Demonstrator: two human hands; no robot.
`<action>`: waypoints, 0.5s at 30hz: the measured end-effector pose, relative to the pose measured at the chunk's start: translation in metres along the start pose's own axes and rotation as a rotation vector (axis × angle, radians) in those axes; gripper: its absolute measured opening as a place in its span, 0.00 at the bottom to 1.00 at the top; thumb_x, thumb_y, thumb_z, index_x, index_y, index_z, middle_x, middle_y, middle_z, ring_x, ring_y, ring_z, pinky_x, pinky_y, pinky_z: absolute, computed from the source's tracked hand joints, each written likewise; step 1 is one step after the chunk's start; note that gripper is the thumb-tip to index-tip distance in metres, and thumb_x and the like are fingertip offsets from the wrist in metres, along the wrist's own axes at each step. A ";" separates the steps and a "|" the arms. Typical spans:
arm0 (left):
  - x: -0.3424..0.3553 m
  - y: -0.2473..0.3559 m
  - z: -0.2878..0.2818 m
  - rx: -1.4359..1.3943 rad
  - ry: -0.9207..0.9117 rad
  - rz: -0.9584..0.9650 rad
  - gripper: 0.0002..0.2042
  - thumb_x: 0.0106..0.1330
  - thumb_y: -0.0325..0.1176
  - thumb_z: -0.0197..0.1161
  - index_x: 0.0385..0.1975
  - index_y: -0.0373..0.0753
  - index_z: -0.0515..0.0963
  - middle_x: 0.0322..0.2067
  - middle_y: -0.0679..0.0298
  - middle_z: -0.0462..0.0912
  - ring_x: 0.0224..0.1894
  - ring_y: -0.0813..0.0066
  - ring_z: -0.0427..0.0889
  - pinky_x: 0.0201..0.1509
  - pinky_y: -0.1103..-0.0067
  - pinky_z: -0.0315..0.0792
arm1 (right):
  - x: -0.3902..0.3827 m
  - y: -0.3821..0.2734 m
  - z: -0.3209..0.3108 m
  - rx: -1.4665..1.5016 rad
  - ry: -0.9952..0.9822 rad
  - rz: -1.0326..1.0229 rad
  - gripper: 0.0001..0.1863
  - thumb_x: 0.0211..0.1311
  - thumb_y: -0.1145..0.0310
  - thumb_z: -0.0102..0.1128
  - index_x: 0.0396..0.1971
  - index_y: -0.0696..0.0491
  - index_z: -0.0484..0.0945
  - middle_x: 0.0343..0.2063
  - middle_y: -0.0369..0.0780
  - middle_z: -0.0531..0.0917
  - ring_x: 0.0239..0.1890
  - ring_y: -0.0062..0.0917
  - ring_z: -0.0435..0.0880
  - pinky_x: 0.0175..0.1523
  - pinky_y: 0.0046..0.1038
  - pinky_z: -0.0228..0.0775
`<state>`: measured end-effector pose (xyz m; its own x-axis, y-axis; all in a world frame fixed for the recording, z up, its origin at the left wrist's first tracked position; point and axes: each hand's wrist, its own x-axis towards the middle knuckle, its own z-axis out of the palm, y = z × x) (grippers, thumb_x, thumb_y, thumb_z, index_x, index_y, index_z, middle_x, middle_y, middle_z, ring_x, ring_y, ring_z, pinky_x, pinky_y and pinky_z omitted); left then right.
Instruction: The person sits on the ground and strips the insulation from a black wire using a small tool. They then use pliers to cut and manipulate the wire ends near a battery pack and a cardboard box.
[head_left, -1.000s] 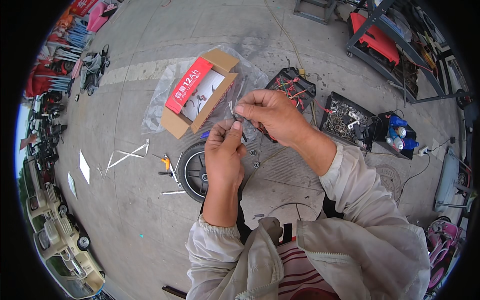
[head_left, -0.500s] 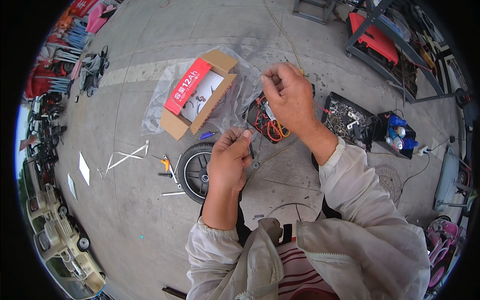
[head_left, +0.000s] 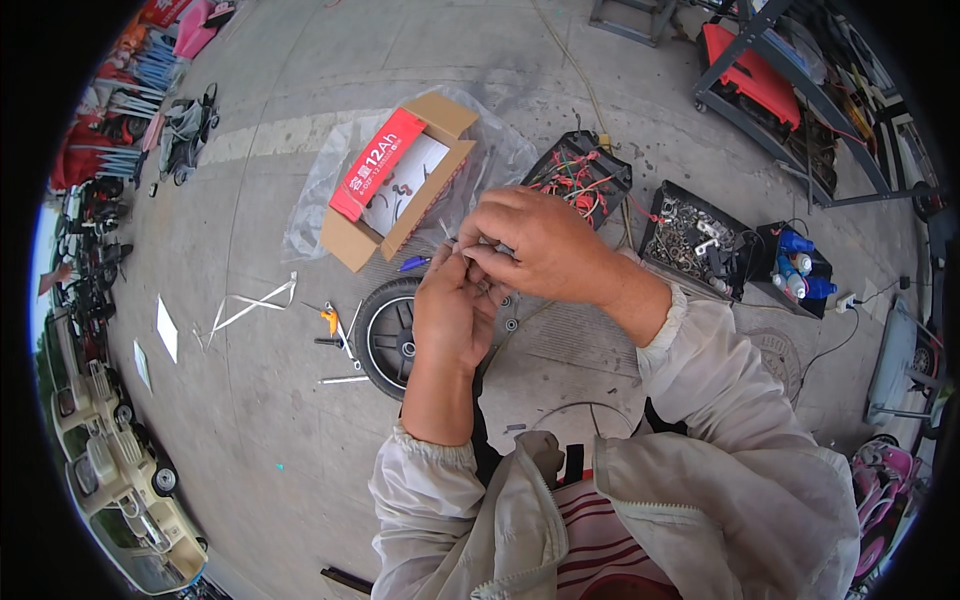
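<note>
With our left hand point(head_left: 452, 312) and right hand point(head_left: 540, 243) we pinch a thin whitish wire-like strand point(head_left: 448, 229) — probably light, flexible, best held near its tip.

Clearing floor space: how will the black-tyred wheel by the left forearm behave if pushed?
The wheel lies spoked face up, so a push would probably slide it, not roll it. Stood on its round tyre, it would likely roll. The tyre looks like rubber, so probably grippy.
</note>
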<state>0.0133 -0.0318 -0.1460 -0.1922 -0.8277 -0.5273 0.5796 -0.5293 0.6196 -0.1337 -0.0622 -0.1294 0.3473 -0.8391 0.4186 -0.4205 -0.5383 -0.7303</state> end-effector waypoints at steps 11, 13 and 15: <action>-0.004 0.011 0.015 -0.079 0.032 -0.056 0.05 0.72 0.34 0.45 0.38 0.42 0.67 0.24 0.73 0.61 0.23 0.86 0.59 0.24 0.87 0.56 | 0.001 -0.001 0.007 0.337 0.102 0.354 0.07 0.57 0.70 0.61 0.31 0.58 0.77 0.26 0.38 0.81 0.30 0.23 0.81 0.34 0.25 0.72; -0.008 0.013 0.020 -0.020 0.054 -0.036 0.05 0.72 0.34 0.46 0.37 0.42 0.68 0.24 0.74 0.61 0.23 0.86 0.58 0.24 0.88 0.55 | 0.004 0.001 0.005 0.632 0.144 0.526 0.11 0.60 0.69 0.61 0.34 0.63 0.77 0.26 0.40 0.84 0.30 0.16 0.81 0.36 0.20 0.72; -0.010 0.013 0.018 0.046 0.043 -0.024 0.05 0.72 0.34 0.48 0.37 0.42 0.68 0.23 0.74 0.61 0.23 0.86 0.58 0.24 0.88 0.56 | 0.007 0.001 -0.001 0.670 0.078 0.595 0.11 0.60 0.69 0.61 0.33 0.63 0.78 0.26 0.39 0.83 0.30 0.16 0.80 0.35 0.20 0.72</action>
<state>0.0084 -0.0337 -0.1216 -0.1711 -0.8066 -0.5658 0.5382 -0.5576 0.6320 -0.1327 -0.0687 -0.1267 0.1605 -0.9807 -0.1116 0.0729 0.1246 -0.9895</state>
